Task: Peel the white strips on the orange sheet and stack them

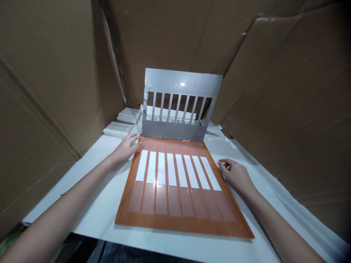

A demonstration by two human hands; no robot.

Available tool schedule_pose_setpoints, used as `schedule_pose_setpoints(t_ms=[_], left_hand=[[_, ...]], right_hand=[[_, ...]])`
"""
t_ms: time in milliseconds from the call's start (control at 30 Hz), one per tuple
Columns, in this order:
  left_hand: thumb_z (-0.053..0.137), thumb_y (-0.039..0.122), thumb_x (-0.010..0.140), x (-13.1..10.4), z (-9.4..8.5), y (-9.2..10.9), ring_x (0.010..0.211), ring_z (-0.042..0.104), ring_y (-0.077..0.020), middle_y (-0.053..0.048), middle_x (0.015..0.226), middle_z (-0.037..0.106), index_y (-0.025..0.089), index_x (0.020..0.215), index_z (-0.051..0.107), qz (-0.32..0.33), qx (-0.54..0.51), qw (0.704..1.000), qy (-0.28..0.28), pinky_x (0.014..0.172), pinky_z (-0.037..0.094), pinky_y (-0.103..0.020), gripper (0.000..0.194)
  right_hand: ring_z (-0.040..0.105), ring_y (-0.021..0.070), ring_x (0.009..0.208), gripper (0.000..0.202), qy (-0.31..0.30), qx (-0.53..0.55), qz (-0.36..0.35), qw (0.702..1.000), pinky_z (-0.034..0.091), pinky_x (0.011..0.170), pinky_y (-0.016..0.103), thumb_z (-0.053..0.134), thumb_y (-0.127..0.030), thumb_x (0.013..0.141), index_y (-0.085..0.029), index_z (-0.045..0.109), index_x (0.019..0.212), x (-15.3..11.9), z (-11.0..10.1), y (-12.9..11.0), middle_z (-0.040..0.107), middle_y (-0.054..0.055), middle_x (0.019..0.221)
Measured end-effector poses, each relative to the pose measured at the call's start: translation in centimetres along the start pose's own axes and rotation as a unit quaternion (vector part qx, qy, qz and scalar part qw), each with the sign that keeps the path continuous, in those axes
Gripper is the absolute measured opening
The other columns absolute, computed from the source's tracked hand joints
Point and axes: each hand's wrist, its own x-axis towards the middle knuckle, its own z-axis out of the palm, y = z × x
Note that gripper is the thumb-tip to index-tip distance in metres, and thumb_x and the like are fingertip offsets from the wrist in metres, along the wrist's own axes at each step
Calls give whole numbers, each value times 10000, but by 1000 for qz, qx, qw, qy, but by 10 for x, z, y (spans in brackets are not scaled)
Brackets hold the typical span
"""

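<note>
An orange board (186,227) lies flat on the white table, with several white strips (172,169) side by side in its slots. Hinged at its far edge, a grey slotted metal frame (183,81) stands raised. My left hand (128,147) is at the board's far left corner, fingers apart and holding nothing. Beside the right edge, my right hand (236,174) has its thumb and fingertips curled together near the board; whether something small is between them is hidden.
Stacks of white strips (118,129) lie at the back left. More white pieces (214,128) sit behind the frame and at the back right. Cardboard walls (175,33) enclose the white table (105,208) on the left, back and right.
</note>
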Motion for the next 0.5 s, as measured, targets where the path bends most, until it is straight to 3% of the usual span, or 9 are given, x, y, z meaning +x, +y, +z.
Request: schedule_pose_setpoints(t_ms=[300,500], left_hand=[[434,373,864,1,8,1,1251,359,-237,-68,1286,467,225,1069,619,49,-5,998,33,1052,297,-408,313],[407,357,889,-13,3,9,1291,277,-241,-56,1343,402,268,1180,543,131,32,990,-38,1059,270,-440,333]], right_hand=[[589,205,659,351,15,11,1,1000,401,593,284,405,-356,764,-148,657,892,1,-2,2,659,77,758],[576,207,645,367,19,18,0,1000,395,595,297,401,-385,754,-147,653,876,4,-1,5,655,91,764]])
